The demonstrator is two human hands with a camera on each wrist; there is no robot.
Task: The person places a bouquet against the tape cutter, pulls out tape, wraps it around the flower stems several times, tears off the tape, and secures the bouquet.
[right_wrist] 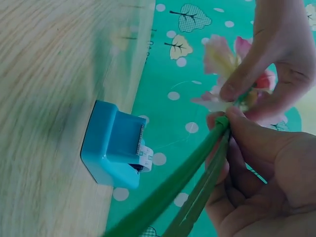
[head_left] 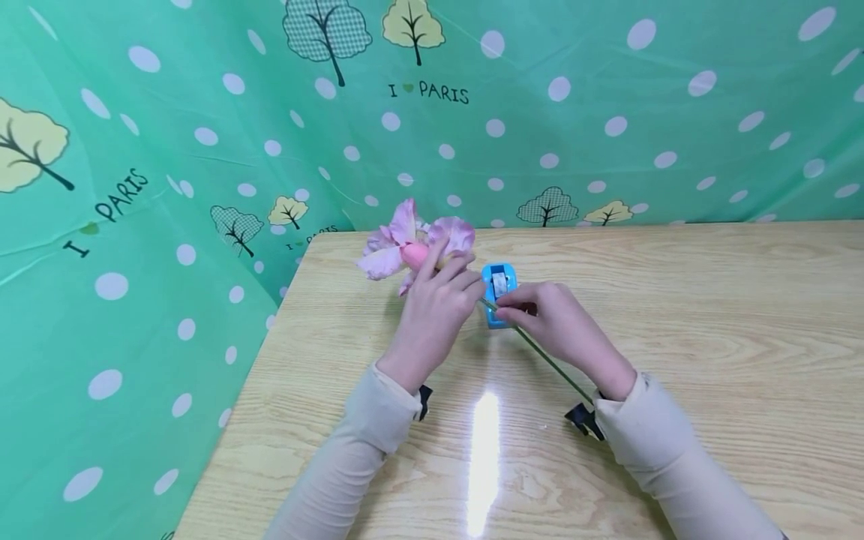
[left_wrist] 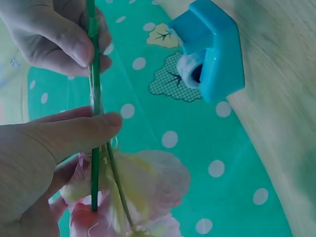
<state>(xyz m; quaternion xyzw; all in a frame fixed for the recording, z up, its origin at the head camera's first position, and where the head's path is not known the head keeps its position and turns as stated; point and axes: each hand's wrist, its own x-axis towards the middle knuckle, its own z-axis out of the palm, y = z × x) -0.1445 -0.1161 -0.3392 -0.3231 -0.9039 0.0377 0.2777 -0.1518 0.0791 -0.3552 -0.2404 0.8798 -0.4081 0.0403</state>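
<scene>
Pink artificial flowers [head_left: 381,262] with yellowish petal bases hang below my left hand in the left wrist view. My left hand [head_left: 439,307] pinches their green stems [left_wrist: 95,173] just beside the blossoms, thumb across the front. Farther down the stems, my right hand [head_left: 556,322] pinches them between thumb and fingertips. Two stems [right_wrist: 163,197] run side by side from the right hand in the right wrist view. A clear, shiny strip shows along the stem between the hands in the left wrist view. Near both hands stands a blue tape dispenser [left_wrist: 224,54] with a small roll [right_wrist: 144,158].
The light wooden table [head_left: 709,337] extends to the right and toward me. Behind it and on the left hangs a green dotted cloth [head_left: 574,135] with printed trees. Black pieces [head_left: 583,421] show at both sleeve cuffs.
</scene>
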